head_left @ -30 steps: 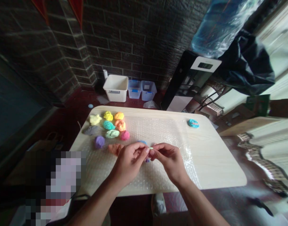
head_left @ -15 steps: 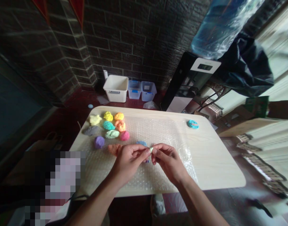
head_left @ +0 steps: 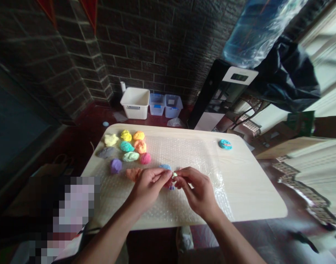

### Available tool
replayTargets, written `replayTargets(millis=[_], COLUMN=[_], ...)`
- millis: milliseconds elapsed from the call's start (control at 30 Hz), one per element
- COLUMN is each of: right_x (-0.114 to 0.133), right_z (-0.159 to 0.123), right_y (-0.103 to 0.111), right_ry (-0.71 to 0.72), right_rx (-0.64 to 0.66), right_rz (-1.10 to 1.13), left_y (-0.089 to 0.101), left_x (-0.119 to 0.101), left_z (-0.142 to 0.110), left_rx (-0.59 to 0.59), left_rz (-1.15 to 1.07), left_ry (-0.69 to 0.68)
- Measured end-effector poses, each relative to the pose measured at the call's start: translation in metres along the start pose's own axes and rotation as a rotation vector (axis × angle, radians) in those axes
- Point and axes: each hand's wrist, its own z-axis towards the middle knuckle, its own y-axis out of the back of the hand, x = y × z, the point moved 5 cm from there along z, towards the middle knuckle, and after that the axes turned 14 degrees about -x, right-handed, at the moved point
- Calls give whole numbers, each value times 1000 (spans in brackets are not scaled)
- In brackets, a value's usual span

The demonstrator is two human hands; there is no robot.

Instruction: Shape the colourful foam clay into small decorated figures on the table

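My left hand (head_left: 152, 183) and my right hand (head_left: 196, 187) meet over the bubble wrap, fingertips pinched together. Between them is a tiny pale-green piece of modelling clay (head_left: 174, 175), touched by the fingertips of both. Just behind the fingers lies a blue clay piece (head_left: 165, 167), partly covered by my left hand. Below the fingertips some small purple-blue bits (head_left: 172, 188) show, mostly hidden. Beside my left hand sits a brown-orange clay lump (head_left: 132, 174). A light-green lump (head_left: 130, 157) and a pink ball (head_left: 145, 158) rest further back.
Several more clay lumps, such as a purple one (head_left: 116, 166) and a grey one (head_left: 106, 152), fill the table's back left. A blue clay disc (head_left: 225, 144) lies at the back right. Bubble wrap (head_left: 184, 150) covers the table's middle. Bins (head_left: 135, 104) and a water dispenser (head_left: 211, 99) stand beyond.
My right hand has turned slightly, its fingers shifting a little to the left around the pale-green clay piece. The piece has moved slightly left. The lumps on the table have stayed put.
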Motion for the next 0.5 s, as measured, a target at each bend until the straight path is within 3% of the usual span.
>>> replayTargets(millis=[100, 167, 233, 367, 500], right_x=[9, 9, 4, -15, -20], right_z=[-2, -4, -4, -6, -4], right_y=[0, 0, 1, -1, -4], right_ry=[157, 166, 71, -268, -386], right_rx=[-7, -28, -66, -79, -54], right_rz=[-132, -141, -86, 189, 297], left_y=[1, 0, 0, 0, 3], left_x=[4, 5, 4, -4, -4], left_z=[-1, -1, -2, -1, -2], left_rx=[-20, -23, -26, -12, 9], left_rz=[-37, -55, -67, -25, 106], left_ry=[67, 99, 98, 6, -105])
